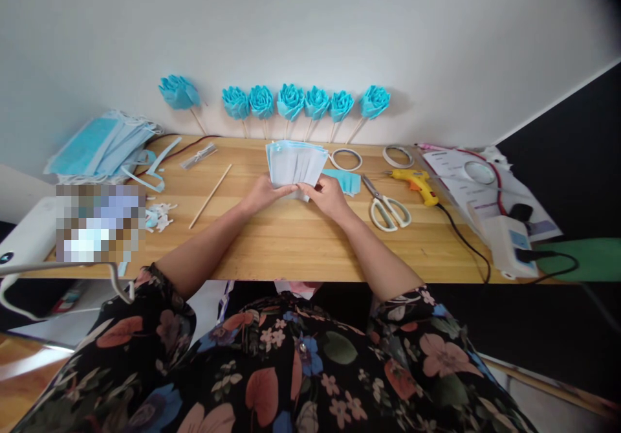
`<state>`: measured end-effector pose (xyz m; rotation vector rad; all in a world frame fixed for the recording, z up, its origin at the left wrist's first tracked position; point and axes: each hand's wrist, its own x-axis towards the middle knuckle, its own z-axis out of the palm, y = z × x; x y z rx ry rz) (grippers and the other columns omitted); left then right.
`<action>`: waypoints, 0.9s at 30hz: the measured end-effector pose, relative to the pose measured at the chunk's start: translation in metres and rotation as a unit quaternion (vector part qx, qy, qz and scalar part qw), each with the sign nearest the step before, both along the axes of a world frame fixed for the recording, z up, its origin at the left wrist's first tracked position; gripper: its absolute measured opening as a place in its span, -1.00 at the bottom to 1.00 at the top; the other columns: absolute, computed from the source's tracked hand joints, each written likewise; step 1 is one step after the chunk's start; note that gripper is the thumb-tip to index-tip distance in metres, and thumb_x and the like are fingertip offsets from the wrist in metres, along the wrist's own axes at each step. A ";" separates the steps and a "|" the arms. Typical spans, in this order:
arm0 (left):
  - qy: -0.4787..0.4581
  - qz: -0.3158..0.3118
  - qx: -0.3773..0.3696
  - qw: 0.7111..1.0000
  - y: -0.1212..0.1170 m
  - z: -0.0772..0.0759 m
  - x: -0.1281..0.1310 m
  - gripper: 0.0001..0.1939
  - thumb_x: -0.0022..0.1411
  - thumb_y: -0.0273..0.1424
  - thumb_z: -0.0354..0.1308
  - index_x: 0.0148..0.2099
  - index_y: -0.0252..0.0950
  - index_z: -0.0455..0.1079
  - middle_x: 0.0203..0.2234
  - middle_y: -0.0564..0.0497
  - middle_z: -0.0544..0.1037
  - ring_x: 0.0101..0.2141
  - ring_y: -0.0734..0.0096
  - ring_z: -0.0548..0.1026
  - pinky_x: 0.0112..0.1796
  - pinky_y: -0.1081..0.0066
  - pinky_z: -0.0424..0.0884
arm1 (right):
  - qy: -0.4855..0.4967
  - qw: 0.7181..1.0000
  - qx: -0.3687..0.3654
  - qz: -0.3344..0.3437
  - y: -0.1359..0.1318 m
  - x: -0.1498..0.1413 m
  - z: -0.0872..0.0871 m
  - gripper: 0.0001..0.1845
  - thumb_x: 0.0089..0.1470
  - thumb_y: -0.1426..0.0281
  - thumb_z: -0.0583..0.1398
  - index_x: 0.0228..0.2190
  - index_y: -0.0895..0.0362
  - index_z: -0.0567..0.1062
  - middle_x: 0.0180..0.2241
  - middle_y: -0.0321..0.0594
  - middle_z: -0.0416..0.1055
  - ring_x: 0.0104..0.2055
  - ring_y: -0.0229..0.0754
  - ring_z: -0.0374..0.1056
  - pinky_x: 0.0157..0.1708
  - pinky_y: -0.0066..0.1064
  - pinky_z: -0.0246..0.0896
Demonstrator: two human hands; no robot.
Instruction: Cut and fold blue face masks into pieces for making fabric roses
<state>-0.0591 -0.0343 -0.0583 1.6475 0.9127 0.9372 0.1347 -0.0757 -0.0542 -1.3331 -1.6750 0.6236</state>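
Note:
Both hands hold a fanned bundle of white and pale blue mask sheets (295,163) above the middle of the wooden table. My left hand (266,195) grips its lower left edge, thumb across the front. At the lower right edge, my right hand (331,197) is closed on the same bundle; the fingers behind it are hidden. A flat blue piece of mask fabric (347,181) lies just beyond my right hand. Scissors with white handles (385,206) rest to the right of that hand. A thin wooden stick (210,197) lies left of my left hand.
Several blue fabric roses (291,101) on sticks lean along the wall. A pile of masks (99,145) is at the left, near white scraps (159,217). At the right are a yellow glue gun (414,184), tape rolls (398,156), papers (490,190) and a power strip (509,245).

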 end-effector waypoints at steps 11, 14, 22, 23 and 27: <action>-0.046 0.064 0.000 0.997 -0.006 0.003 0.000 -0.43 -0.05 0.06 0.39 -0.23 -0.37 0.60 -0.21 -0.15 0.68 -0.14 0.06 0.62 -0.07 0.15 0.56 | 0.047 0.998 0.051 0.009 -0.004 -0.003 0.008 -0.65 0.10 0.11 0.23 -0.37 0.16 0.57 -0.44 -0.24 0.47 -0.44 -0.25 0.26 -0.42 -0.40 0.16; -0.047 0.068 0.002 0.997 -0.006 0.004 0.000 -0.42 -0.06 0.05 0.40 -0.21 -0.38 0.60 -0.19 -0.17 0.67 -0.12 0.04 0.62 -0.07 0.14 0.57 | 0.042 0.998 0.055 0.009 -0.004 -0.003 0.009 -0.65 0.11 0.11 0.22 -0.35 0.16 0.58 -0.41 -0.22 0.50 -0.43 -0.25 0.28 -0.41 -0.40 0.17; -0.012 0.051 -0.041 0.998 -0.002 0.007 -0.003 -0.31 -0.17 0.08 0.44 -0.16 -0.40 0.59 -0.13 -0.24 0.66 -0.09 -0.06 0.61 -0.06 0.09 0.57 | 0.000 0.999 0.034 0.019 0.001 0.000 0.001 -0.59 0.11 0.06 0.22 -0.35 0.17 0.57 -0.41 -0.20 0.48 -0.37 -0.20 0.30 -0.37 -0.40 0.15; -0.011 0.051 -0.044 0.998 -0.002 0.007 -0.003 -0.30 -0.18 0.07 0.45 -0.15 -0.40 0.59 -0.12 -0.24 0.65 -0.08 -0.07 0.61 -0.05 0.08 0.57 | -0.004 0.999 0.034 0.017 0.001 0.000 0.001 -0.58 0.12 0.05 0.21 -0.38 0.18 0.56 -0.43 -0.21 0.46 -0.38 -0.20 0.29 -0.37 -0.40 0.14; -0.010 0.063 -0.049 0.997 -0.003 0.009 -0.003 -0.28 -0.18 0.10 0.43 -0.14 -0.40 0.59 -0.11 -0.25 0.65 -0.08 -0.08 0.61 -0.06 0.07 0.57 | -0.019 0.999 0.033 0.005 0.001 -0.001 0.002 -0.53 0.13 0.00 0.19 -0.48 0.18 0.50 -0.49 -0.24 0.39 -0.41 -0.23 0.25 -0.38 -0.40 0.11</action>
